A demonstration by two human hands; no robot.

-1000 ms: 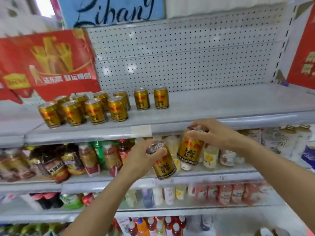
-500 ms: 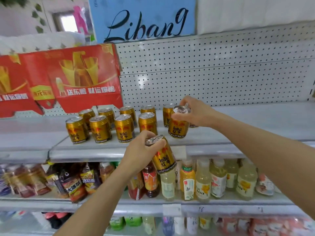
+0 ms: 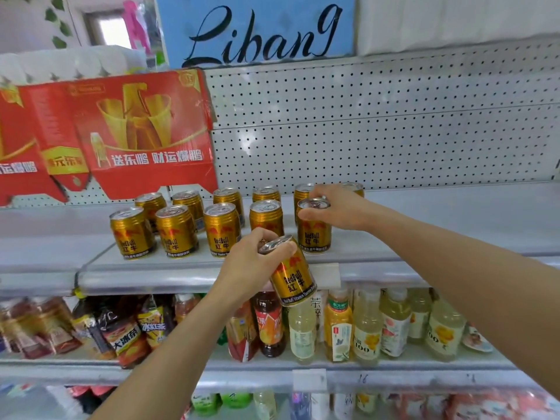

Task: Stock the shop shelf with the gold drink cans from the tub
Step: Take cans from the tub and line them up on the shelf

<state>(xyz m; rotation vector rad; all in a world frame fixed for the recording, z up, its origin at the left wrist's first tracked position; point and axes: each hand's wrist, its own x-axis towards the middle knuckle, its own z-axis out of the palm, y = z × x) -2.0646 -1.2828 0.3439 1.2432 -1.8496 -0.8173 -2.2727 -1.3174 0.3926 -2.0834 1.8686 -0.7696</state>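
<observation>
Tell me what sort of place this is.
Most likely a small shop: tiered metal shelving with a pegboard back, rows of bottled drinks on the lower shelf, and gold cans lined up on the upper shelf.

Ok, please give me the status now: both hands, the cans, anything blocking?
Right hand gripping a gold can upright on the shelf, front row. Left hand holding a second can, tilted, below the shelf edge. Space right of the rows free.
</observation>
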